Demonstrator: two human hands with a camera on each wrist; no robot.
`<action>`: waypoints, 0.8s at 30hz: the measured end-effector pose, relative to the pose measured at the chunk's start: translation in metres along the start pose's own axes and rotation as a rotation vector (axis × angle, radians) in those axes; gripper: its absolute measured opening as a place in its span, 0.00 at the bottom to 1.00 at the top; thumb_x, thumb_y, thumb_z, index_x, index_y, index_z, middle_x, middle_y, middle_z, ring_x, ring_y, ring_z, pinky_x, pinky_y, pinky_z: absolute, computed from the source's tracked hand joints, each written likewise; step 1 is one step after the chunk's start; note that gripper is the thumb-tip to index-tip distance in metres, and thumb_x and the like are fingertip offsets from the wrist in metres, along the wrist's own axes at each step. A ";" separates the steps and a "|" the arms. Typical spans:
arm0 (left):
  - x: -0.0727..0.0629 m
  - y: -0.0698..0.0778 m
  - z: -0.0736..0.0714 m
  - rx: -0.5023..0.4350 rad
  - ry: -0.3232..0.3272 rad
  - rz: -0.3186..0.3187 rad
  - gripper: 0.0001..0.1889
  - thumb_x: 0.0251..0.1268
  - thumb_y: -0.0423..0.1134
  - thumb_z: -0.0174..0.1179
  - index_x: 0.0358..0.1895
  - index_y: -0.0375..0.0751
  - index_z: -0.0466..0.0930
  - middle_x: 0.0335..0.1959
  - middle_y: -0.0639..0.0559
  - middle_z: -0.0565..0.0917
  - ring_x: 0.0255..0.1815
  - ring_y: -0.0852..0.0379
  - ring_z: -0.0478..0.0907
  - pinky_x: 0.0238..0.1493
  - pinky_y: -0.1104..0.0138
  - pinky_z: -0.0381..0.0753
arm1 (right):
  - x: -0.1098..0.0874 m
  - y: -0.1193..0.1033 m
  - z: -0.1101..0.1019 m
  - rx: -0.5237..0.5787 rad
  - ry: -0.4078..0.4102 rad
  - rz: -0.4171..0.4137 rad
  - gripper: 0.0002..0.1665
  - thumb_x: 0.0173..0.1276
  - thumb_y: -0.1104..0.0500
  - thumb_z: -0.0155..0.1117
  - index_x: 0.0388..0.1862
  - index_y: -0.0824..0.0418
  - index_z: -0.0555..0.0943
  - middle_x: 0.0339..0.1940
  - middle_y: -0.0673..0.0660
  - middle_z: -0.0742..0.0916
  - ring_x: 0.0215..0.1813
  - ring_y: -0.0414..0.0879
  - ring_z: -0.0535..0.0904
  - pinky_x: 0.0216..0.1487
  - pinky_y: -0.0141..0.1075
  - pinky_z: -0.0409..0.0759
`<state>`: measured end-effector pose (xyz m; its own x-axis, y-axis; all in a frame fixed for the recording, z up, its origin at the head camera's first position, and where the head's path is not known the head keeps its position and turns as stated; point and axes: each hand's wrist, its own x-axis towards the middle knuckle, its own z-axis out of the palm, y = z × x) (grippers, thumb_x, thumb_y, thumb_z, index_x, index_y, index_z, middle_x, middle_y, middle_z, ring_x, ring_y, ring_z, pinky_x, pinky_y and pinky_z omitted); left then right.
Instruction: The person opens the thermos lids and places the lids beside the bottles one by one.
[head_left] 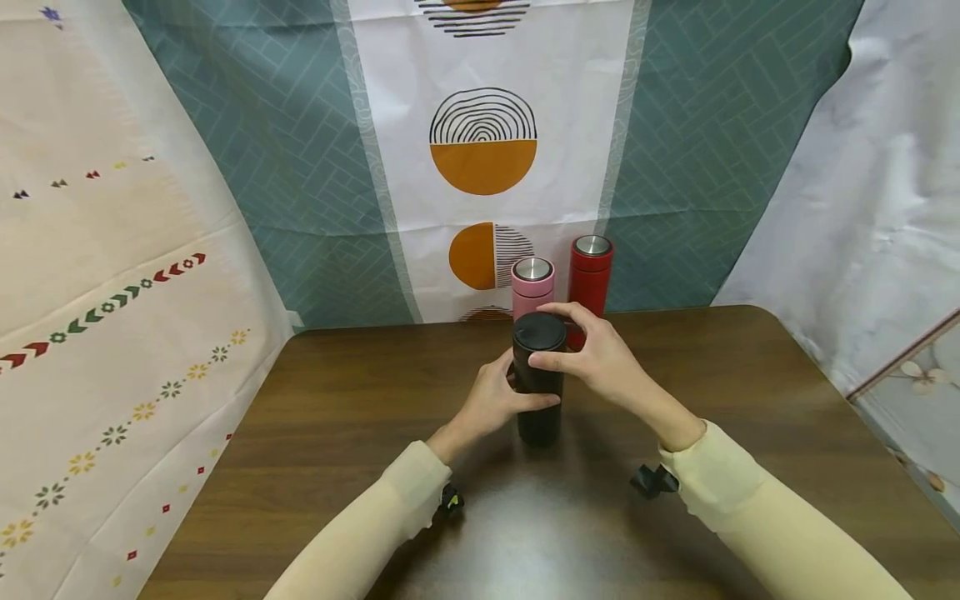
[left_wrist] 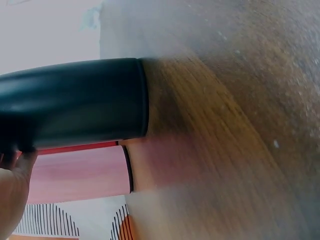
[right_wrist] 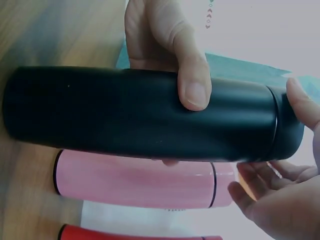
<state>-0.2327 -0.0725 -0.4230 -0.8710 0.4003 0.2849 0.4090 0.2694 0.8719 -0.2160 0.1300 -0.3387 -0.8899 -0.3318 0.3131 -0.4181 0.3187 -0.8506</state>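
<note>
A black thermos (head_left: 540, 417) stands upright on the wooden table, its black lid (head_left: 542, 330) on top. My left hand (head_left: 491, 393) grips the thermos round the middle of its body, the thumb lying across the near side. At the top, my right hand (head_left: 603, 354) holds the lid between thumb and fingers; in the right wrist view its thumb (right_wrist: 300, 102) presses on the lid's edge. Behind stand a pink thermos (head_left: 533, 287), partly hidden by the black one, and a red thermos (head_left: 591, 279), partly covered by the right hand.
The brown table (head_left: 360, 400) ends at a back edge against a hanging patterned cloth (head_left: 315, 167). White cloths (head_left: 112, 350) hang at the left and right. The pink and red thermoses stand close together near the back edge.
</note>
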 end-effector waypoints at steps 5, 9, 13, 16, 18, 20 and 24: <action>0.000 0.001 0.000 -0.010 -0.013 -0.014 0.38 0.56 0.44 0.79 0.72 0.51 0.73 0.58 0.55 0.86 0.56 0.58 0.83 0.64 0.55 0.80 | 0.006 0.003 -0.006 -0.027 -0.017 -0.025 0.36 0.59 0.52 0.83 0.66 0.51 0.81 0.55 0.51 0.87 0.62 0.51 0.78 0.67 0.57 0.72; 0.000 0.001 -0.001 -0.020 -0.017 -0.010 0.38 0.57 0.44 0.78 0.72 0.52 0.72 0.59 0.55 0.85 0.57 0.57 0.83 0.64 0.53 0.80 | 0.012 0.008 -0.013 0.019 -0.087 -0.067 0.34 0.60 0.54 0.82 0.66 0.50 0.82 0.54 0.51 0.87 0.62 0.51 0.77 0.67 0.56 0.71; 0.001 0.000 -0.003 -0.016 -0.030 -0.004 0.37 0.57 0.44 0.78 0.71 0.52 0.73 0.59 0.56 0.85 0.57 0.57 0.82 0.65 0.53 0.79 | 0.022 0.015 -0.020 0.098 -0.209 -0.096 0.33 0.62 0.56 0.79 0.67 0.51 0.82 0.56 0.52 0.87 0.62 0.52 0.77 0.65 0.55 0.74; 0.001 -0.001 -0.004 -0.010 -0.029 0.001 0.37 0.57 0.44 0.79 0.71 0.52 0.73 0.59 0.56 0.85 0.58 0.57 0.82 0.65 0.53 0.79 | 0.031 0.020 -0.025 0.158 -0.318 -0.096 0.32 0.63 0.57 0.76 0.67 0.52 0.81 0.59 0.54 0.87 0.61 0.56 0.78 0.61 0.55 0.78; 0.001 -0.001 -0.004 -0.012 -0.024 -0.001 0.37 0.57 0.43 0.78 0.71 0.52 0.73 0.59 0.55 0.85 0.58 0.57 0.82 0.66 0.52 0.78 | 0.036 0.022 -0.027 0.184 -0.375 -0.097 0.32 0.64 0.57 0.74 0.68 0.53 0.81 0.60 0.55 0.86 0.60 0.57 0.79 0.60 0.55 0.79; 0.000 -0.002 -0.003 -0.015 -0.019 -0.002 0.37 0.58 0.43 0.78 0.71 0.52 0.73 0.59 0.54 0.85 0.58 0.56 0.82 0.66 0.52 0.78 | 0.036 0.023 -0.029 0.197 -0.406 -0.087 0.33 0.65 0.56 0.73 0.70 0.54 0.79 0.62 0.55 0.85 0.61 0.58 0.80 0.61 0.54 0.79; 0.000 -0.002 -0.001 -0.017 -0.013 0.006 0.37 0.58 0.43 0.78 0.72 0.53 0.72 0.59 0.54 0.86 0.58 0.55 0.83 0.65 0.52 0.79 | 0.026 0.018 -0.027 0.190 -0.385 -0.065 0.39 0.68 0.55 0.72 0.77 0.54 0.72 0.66 0.55 0.82 0.65 0.56 0.78 0.65 0.55 0.78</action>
<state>-0.2338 -0.0738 -0.4238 -0.8648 0.4133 0.2852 0.4096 0.2519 0.8768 -0.2517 0.1512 -0.3344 -0.7145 -0.6645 0.2190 -0.3984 0.1292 -0.9081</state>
